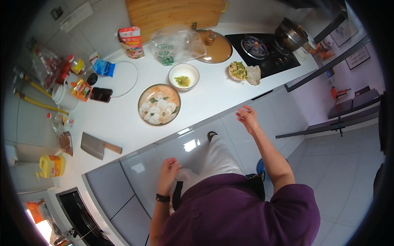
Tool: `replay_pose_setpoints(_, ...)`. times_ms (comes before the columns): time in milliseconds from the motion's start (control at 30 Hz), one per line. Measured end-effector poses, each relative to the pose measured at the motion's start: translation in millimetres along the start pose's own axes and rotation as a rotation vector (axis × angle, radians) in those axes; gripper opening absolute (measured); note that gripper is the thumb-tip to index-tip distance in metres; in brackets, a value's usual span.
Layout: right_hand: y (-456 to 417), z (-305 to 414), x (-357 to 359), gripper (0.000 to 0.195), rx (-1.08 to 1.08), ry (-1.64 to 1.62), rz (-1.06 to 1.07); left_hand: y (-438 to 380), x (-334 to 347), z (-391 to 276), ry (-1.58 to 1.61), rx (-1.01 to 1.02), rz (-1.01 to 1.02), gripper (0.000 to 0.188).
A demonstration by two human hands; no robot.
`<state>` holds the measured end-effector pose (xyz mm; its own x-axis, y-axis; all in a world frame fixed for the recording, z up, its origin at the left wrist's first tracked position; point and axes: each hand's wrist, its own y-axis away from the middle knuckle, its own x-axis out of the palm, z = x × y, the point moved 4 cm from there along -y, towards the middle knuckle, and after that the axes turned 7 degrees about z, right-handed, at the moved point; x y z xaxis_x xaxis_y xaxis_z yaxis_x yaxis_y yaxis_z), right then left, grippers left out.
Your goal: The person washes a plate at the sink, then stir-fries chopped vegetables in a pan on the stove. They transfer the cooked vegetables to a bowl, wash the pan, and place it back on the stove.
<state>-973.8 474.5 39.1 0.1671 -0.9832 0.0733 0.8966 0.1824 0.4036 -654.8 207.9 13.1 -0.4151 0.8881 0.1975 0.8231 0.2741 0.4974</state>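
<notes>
Both of my hands are empty and hang over the floor in front of the counter. My left hand, slightly blurred, has its fingers loosely curled but apart. Farther right, my right hand is spread below the counter's front edge. Closest to it on the counter are a small bowl of chopped green and pale food and a crumpled beige cloth, side by side. A floral plate lies near the edge; beside it a white bowl holds some yellowish-green food. A cleaver lies at the left.
A gas hob carries a pot at its back right. Behind the bowls are a glass lid, a plastic bag and a wooden board. A phone and bottles stand left. A glass door frame juts at right.
</notes>
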Motion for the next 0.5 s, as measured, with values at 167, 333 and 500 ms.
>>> replay_pose_setpoints(167, -124.7, 30.7, -60.5, 0.038, -0.05, 0.002, -0.038, -134.0, 122.2, -63.9, -0.113, 0.114, 0.233, 0.032)
replay_pose_setpoints(333, -232.8, 55.3, -77.9, 0.029, -0.122, 0.249, 0.126, -281.4, 206.1, -110.6, -0.042, 0.16, 0.139, 0.036)
replay_pose_setpoints(500, -274.3, 50.1, -75.4, 0.033, 0.095, 0.258, 0.416, -371.6, 267.3, -117.0, 0.084, 0.021, 0.205, 0.042)
